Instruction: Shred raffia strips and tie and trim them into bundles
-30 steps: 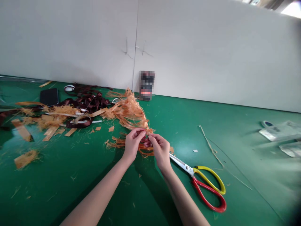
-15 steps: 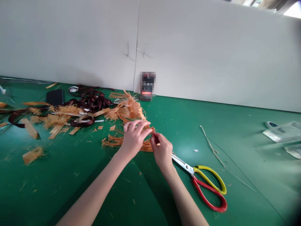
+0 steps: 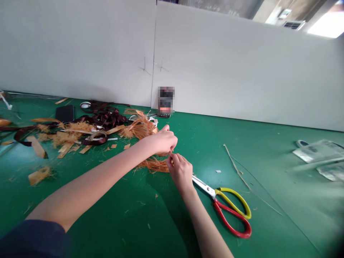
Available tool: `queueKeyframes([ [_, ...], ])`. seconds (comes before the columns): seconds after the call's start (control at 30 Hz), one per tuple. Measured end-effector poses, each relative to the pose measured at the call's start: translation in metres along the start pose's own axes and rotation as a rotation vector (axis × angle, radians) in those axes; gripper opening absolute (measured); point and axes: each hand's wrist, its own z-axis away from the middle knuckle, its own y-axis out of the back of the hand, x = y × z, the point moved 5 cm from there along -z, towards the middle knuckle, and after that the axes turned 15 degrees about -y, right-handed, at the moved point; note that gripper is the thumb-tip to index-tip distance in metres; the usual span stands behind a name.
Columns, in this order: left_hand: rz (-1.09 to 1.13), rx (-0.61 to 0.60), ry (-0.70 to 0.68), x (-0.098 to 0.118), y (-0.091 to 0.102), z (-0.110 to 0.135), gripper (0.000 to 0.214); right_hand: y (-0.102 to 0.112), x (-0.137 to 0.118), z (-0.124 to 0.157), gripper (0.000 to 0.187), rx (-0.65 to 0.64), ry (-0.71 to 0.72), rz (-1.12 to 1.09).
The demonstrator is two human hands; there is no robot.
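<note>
An orange fringed ribbon (image 3: 142, 125), frayed into long loose threads, lies partly behind my hands, with more of its threads (image 3: 154, 165) spread below my left wrist. My left hand (image 3: 164, 141) is closed in a fist-like grip on the ribbon, knuckles up. Just below and touching it, my right hand (image 3: 180, 170) pinches the ribbon's end between thumb and forefinger. The exact spot they grip is mostly hidden by the fingers. Beside my right hand lie scissors (image 3: 209, 190) with one yellow and one red handle, their tips hidden behind that hand.
Dark brown ribbon (image 3: 110, 118) lies tangled at the left among frayed tan scraps (image 3: 77, 129) and a black flat object (image 3: 65, 113). A blurred-out device (image 3: 166, 102) leans on the white partition (image 3: 228, 64). A thin strand (image 3: 236, 166) and clear plastic items (image 3: 317, 152) lie right.
My left hand has turned over and closed from spread fingers, its forearm swinging up and flatter. My right hand keeps its pinch. The camera view has shifted slightly.
</note>
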Motion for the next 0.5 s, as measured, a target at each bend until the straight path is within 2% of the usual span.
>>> queueKeyframes([
  [0.17, -0.1, -0.303, 0.063, 0.009, 0.004, -0.016, 0.027, 0.0, -0.002, 0.002, 0.023, 0.059, 0.042, 0.064],
  [0.3, -0.183, -0.471, 0.093, 0.006, -0.008, -0.025, 0.03, -0.004, -0.008, 0.005, 0.023, 0.038, 0.062, 0.061],
  [0.4, -0.218, -0.526, 0.097, 0.002, -0.02, -0.029, 0.03, -0.009, -0.01, 0.007, 0.022, 0.001, 0.035, 0.017],
  [0.5, -0.241, -0.484, 0.091, 0.0, -0.021, -0.029, 0.029, -0.012, -0.006, 0.007, 0.022, -0.042, -0.046, -0.068],
])
